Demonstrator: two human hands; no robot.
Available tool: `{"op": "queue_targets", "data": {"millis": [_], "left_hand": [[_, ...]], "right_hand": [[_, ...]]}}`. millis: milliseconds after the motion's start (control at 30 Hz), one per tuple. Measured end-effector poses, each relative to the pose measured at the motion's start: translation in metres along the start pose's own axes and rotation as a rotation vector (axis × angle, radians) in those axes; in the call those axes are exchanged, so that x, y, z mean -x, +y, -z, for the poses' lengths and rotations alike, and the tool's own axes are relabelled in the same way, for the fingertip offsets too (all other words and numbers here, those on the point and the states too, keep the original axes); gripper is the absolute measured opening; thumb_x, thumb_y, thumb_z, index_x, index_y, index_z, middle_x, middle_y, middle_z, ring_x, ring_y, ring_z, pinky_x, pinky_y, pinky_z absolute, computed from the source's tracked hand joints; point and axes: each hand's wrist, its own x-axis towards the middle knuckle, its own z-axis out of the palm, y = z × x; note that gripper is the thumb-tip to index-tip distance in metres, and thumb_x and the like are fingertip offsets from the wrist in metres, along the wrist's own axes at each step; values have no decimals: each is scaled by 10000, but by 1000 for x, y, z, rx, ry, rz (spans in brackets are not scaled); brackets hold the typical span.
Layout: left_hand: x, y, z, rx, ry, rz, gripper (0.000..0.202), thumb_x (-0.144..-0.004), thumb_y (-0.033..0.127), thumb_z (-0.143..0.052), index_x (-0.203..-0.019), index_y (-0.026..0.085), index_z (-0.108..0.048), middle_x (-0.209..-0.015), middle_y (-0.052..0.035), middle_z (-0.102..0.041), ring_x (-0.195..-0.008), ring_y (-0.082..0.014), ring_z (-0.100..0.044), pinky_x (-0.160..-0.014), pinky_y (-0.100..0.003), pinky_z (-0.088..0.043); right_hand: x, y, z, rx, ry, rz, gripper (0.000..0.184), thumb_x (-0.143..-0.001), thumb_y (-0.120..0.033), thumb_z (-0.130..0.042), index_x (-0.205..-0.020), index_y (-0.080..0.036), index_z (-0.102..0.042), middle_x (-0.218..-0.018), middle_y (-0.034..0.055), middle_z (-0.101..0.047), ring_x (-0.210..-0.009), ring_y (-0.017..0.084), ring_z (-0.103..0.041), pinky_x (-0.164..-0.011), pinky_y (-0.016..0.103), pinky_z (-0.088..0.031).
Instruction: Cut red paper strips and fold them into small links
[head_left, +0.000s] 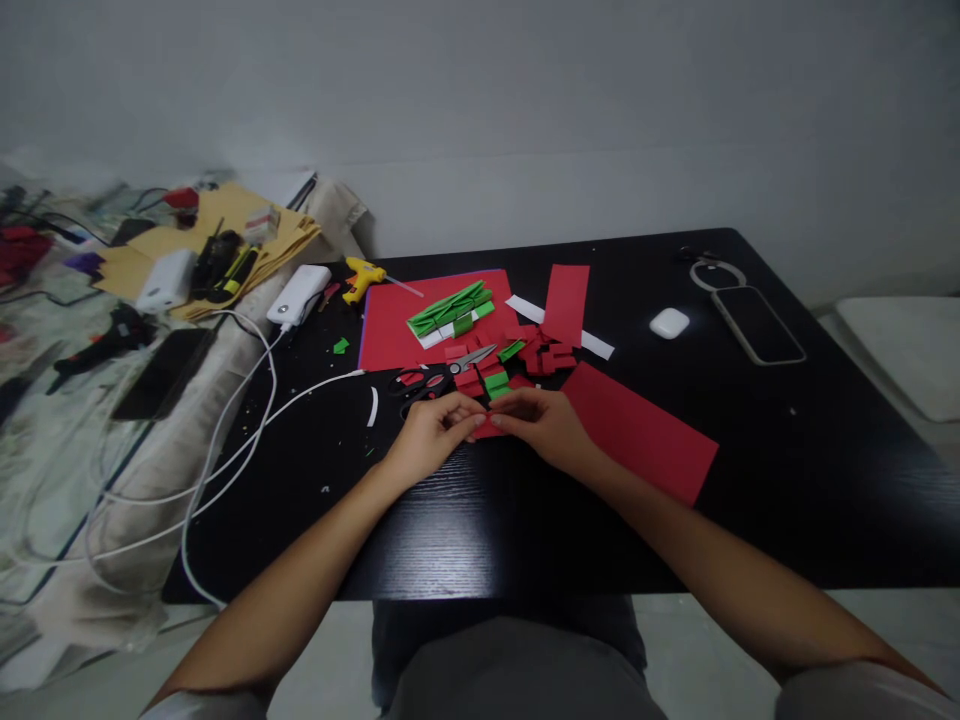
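Note:
My left hand and my right hand meet near the front middle of the table, both closed on one small piece of red paper. Thumbs and fingers pinch it from either side; most of it is hidden by them. Just beyond lie black-handled scissors, blades pointing right, amid several folded red paper pieces and a few green ones. A large red sheet lies partly under my right forearm. Behind, folded green paper strips rest on another red sheet.
A yellow glue gun and white power bank sit at the back left, with a white cable looping over the table's left edge. To the right are an earbud case and a phone. Tools crowd the neighbouring surface.

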Motion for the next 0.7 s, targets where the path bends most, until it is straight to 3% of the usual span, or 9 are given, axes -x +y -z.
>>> {"op": "queue_targets", "data": {"millis": [233, 533, 700], "left_hand": [[1, 2, 1, -67, -2, -53, 162, -928, 317, -648, -969, 175, -714, -754, -3, -718, -661, -122, -657, -613, -210, -490], [1, 2, 1, -70, 15, -55, 141, -922, 291, -652, -976, 177, -715, -744, 1, -720, -653, -122, -663, -614, -211, -501], [1, 3, 2, -82, 20, -67, 141, -920, 295, -655, -971, 180, -720, -728, 3, -716, -648, -120, -659, -605, -205, -498]], "right_hand": [[-1, 1, -1, -126, -93, -134, 256, -703, -373, -835, -846, -176, -755, -777, 25, -746, -733, 180, -724, -706, 321, -618], [-3, -3, 0, -218, -77, -233, 299, -723, -424, -820, -824, -148, -764, -783, 34, -734, -657, 166, -724, -724, 351, -634], [-2, -5, 0, -188, -113, -216, 295, -689, -396, -847, -842, -155, -772, -791, 41, -748, -742, 178, -725, -750, 341, -626]]}}
